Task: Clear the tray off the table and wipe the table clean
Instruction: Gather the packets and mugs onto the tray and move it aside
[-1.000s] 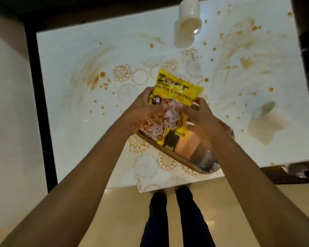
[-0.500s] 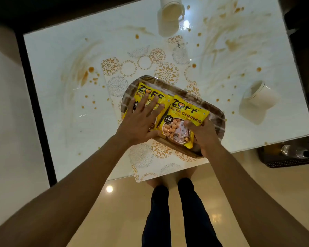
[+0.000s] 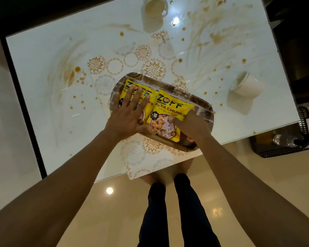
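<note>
Right now the tray (image 3: 202,104) sits on a placemat (image 3: 132,154) at the counter's (image 3: 43,68) near edge, left hand (image 3: 127,114) flat on one packet (image 3: 130,93), right hand (image 3: 193,125) curled on the other (image 3: 169,114); lifted unevenly, loose packets could slide into the spills.

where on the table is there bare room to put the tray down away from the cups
The widest bare patch is the left part of the table, between the black edge and the placemat, though stained. The right is crowded: one tipped cup, another at the far edge, spills between. The tray fills the middle.
</note>
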